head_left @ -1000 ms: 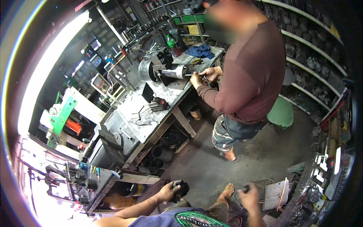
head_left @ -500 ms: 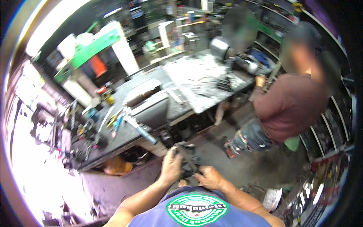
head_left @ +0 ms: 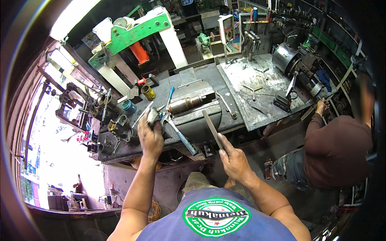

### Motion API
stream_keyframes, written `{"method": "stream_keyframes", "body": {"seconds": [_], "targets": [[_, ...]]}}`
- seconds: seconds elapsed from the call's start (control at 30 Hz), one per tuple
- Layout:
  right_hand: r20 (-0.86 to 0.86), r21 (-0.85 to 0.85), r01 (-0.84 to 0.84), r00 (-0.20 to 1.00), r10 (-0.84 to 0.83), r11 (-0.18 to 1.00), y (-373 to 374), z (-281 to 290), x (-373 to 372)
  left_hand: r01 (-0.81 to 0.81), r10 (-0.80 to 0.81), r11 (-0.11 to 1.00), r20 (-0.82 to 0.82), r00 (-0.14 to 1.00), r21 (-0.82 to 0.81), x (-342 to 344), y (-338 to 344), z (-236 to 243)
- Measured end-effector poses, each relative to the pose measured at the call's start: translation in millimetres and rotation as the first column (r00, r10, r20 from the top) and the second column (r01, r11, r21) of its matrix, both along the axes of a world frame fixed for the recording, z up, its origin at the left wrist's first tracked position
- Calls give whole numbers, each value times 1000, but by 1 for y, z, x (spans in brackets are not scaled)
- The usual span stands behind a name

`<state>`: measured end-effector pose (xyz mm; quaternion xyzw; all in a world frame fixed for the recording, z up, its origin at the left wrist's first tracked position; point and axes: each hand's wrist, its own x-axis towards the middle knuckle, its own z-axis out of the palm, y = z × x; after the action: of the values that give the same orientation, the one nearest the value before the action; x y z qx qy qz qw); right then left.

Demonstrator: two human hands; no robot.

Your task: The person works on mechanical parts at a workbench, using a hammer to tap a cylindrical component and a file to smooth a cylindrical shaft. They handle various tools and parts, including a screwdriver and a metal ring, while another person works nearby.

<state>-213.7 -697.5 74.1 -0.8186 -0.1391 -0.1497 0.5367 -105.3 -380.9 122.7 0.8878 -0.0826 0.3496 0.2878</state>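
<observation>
My right hand (head_left: pixel 236 161) is closed on the near end of a flat file (head_left: pixel 212 129), a long grey metal strip slanting up and away toward the vise. My left hand (head_left: pixel 151 138) is raised at the bench's near edge, its fingers curled round a pale greyish object (head_left: pixel 153 116) whose kind I cannot make out. A grooved metal shaft (head_left: pixel 185 105) lies across the grey bench vise (head_left: pixel 199 114), between its jaws. The file's far tip appears close to the near jaw; whether they touch, I cannot tell. Beside my left hand lies a blue-gripped tool (head_left: pixel 185 143).
On the dark bench stand a yellow can (head_left: pixel 148 93) and a blue can (head_left: pixel 128 106). A wrench (head_left: pixel 226 104) lies right of the vise. Farther right, a metal-topped table (head_left: pixel 241 86) carries a motor-like cylinder (head_left: pixel 284 56). A co-worker (head_left: pixel 337 148) stands at the right.
My hands were together low before my body, around the file; now they are apart. The left has moved up and left, the right forward with the file. The view has also shifted.
</observation>
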Motion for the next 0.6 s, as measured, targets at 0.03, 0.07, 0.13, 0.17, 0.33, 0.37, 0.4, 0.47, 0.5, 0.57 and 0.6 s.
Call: {"method": "stream_keyframes", "body": {"seconds": [0.03, 0.07, 0.13, 0.17, 0.33, 0.37, 0.4, 0.47, 0.5, 0.57, 0.6], "targets": [[67, -13, 35, 997, -34, 999, 7, 6, 13, 27, -26, 999, -34, 999, 29, 16, -6, 1], [-18, -35, 39, 999, -40, 999, 12, 12, 23, 64, -62, 996, -26, 998, 66, 32, -11, 1], [-188, -97, 58, 979, -76, 994, 23, 24, 42, 196, -191, 974, -55, 980, 115, 63, -21, 1], [-208, -101, 65, 974, -85, 993, 29, 29, 51, 228, -216, 956, -85, 973, 186, 74, -26, 0], [-204, -128, 129, 967, -153, 983, 60, 27, 82, 388, -347, 903, -219, 912, 185, 112, -27, -3], [-240, -124, 133, 958, -160, 983, 66, 23, 83, 406, -362, 896, -230, 903, 181, 116, -25, -3], [-245, -116, 137, 956, -162, 984, 71, 19, 85, 422, -376, 891, -248, 892, 168, 120, -24, -3], [-259, -146, 162, 946, -196, 976, 80, 14, 83, 447, -395, 883, -285, 873, 144, 129, -22, 0], [-247, -154, 179, 945, -213, 972, 84, 14, 80, 456, -400, 880, -309, 863, 135, 132, -22, 1], [-204, -199, 215, 945, -255, 956, 91, 18, 73, 471, -406, 874, -355, 842, 121, 135, -21, 5], [-217, -231, 220, 938, -270, 948, 95, 21, 72, 483, -408, 865, -372, 833, 133, 136, -20, 7]]}}
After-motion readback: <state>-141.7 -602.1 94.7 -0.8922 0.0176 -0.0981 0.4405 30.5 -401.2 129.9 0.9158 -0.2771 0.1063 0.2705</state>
